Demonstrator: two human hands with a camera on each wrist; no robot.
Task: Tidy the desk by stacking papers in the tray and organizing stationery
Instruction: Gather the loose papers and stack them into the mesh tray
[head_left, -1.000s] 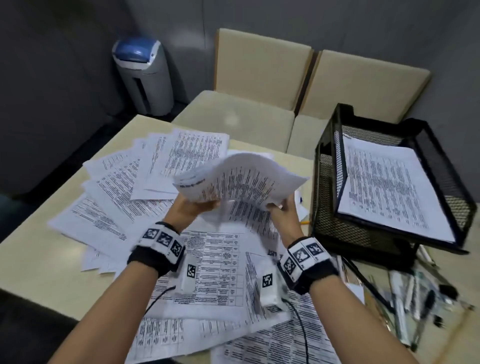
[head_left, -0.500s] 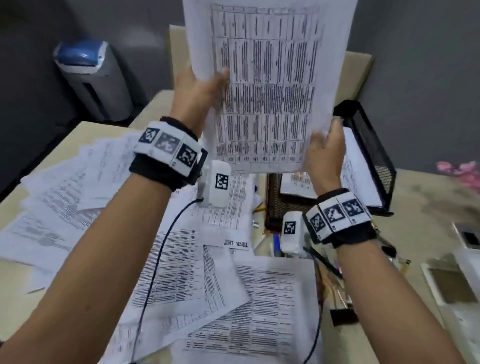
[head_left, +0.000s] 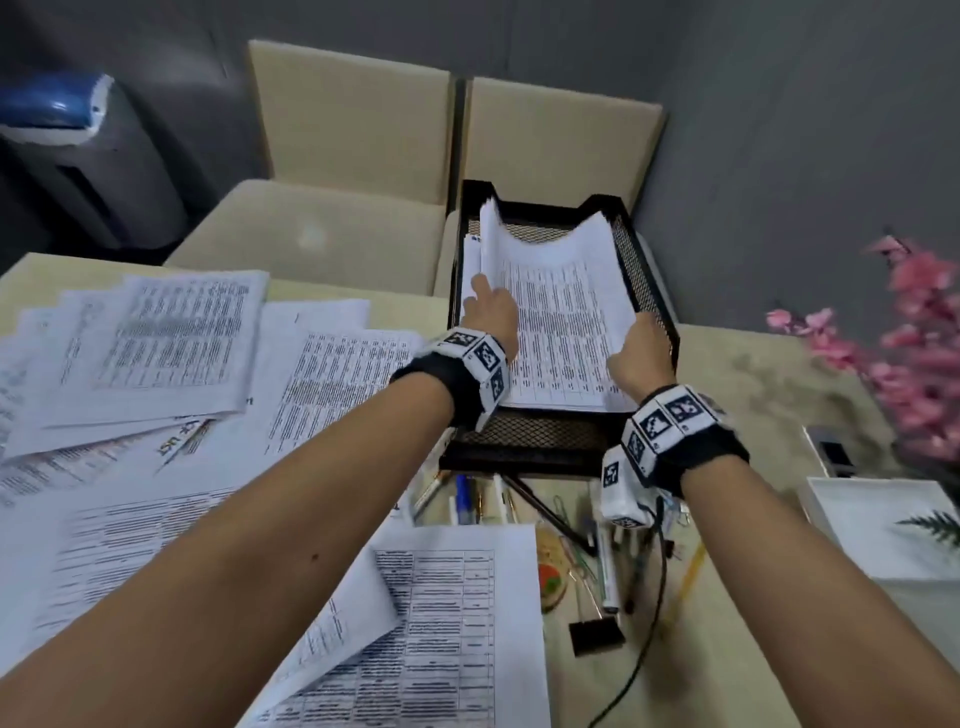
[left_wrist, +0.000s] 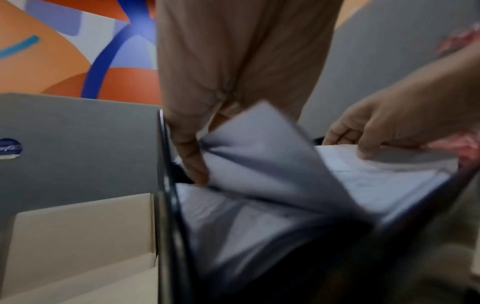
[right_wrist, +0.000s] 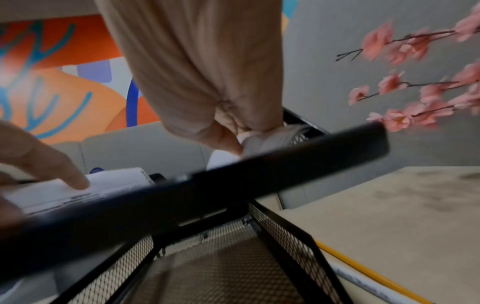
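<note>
- While one batch of sheets (head_left: 563, 332) goes into the top tier of the black mesh tray (head_left: 647, 291), most of the job looks undone: many loose papers (head_left: 171, 343) lie fanned over the left of the tabletop (head_left: 769, 384), with more in front.
- Pens and clips (head_left: 587, 525) lie scattered just in front of the tray; judged unsorted.
- The batch lies mostly in the tray, its left edge curled upward and not yet flat.
- Left hand (head_left: 493, 317): the left wrist view shows its fingers (left_wrist: 192, 162) pinching the upturned left edge of the sheets, thumb side against the paper.
- Right hand (head_left: 641, 353): the right wrist view shows thumb and fingers (right_wrist: 228, 142) closed narrowly on the right edge of the batch, beside the tray's right wall.
- Judgement: release and flattening remain, then the remaining papers and the stationery.
</note>
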